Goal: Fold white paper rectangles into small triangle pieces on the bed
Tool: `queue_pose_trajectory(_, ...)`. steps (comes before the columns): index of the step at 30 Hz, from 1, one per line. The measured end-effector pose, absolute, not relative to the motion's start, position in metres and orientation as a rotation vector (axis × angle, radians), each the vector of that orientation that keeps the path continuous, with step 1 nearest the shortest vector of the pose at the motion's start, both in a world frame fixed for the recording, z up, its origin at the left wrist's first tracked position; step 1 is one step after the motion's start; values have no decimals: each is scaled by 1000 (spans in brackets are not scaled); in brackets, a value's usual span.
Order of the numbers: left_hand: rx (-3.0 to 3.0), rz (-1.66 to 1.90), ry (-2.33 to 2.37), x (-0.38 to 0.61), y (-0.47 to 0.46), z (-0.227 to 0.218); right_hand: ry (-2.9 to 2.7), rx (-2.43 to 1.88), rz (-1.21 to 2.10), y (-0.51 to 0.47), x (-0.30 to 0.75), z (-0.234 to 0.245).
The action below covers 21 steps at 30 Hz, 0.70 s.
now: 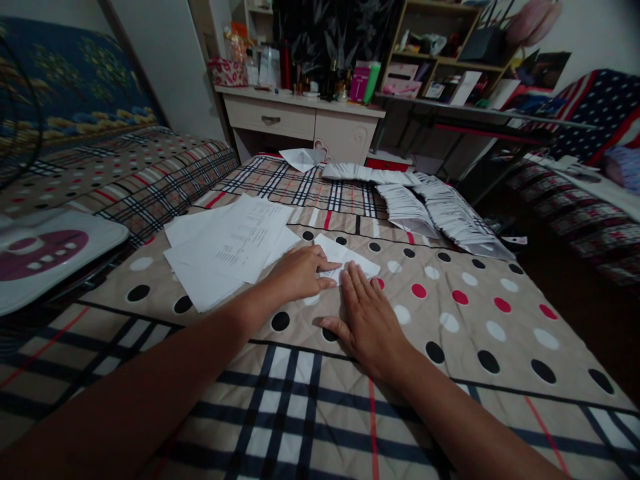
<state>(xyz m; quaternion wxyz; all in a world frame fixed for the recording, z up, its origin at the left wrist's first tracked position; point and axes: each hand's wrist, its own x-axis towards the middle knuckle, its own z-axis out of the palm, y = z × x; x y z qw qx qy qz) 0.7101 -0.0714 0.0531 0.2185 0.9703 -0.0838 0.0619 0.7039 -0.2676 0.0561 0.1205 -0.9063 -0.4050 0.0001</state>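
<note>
A small folded sheet of white paper (360, 264) lies on the dotted bedspread (450, 347) between my hands. My left hand (300, 272) touches its left part, with the index finger stretched across it and the thumb apart below. Flat on its near edge lies my right hand (367, 313), fingers straight and together, thumb out to the left. What is under the fingers is hidden. Left of my hands is a loose pile of white sheets (235, 233), the top one printed with text.
Long rows of folded papers (450, 207) stand packed at the far right of the bed, with another folded paper (303, 159) at the far edge. A white dresser (270, 117) is behind. A white and purple case (55, 253) stands at left.
</note>
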Motion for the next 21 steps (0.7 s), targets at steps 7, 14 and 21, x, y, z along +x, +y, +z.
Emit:
queue_pose_trajectory(7, 2625, 180, -177, 716, -72, 52, -1129, -2770, -11, -264, 702, 58)
queue_pose_trajectory(14, 2624, 228, 62, 731, -76, 57, -1130, -2748, 25, -264, 702, 60)
queue_pose_trajectory(21, 2847, 377, 7, 761, -75, 65, -1114, -2663, -1, -266, 703, 57)
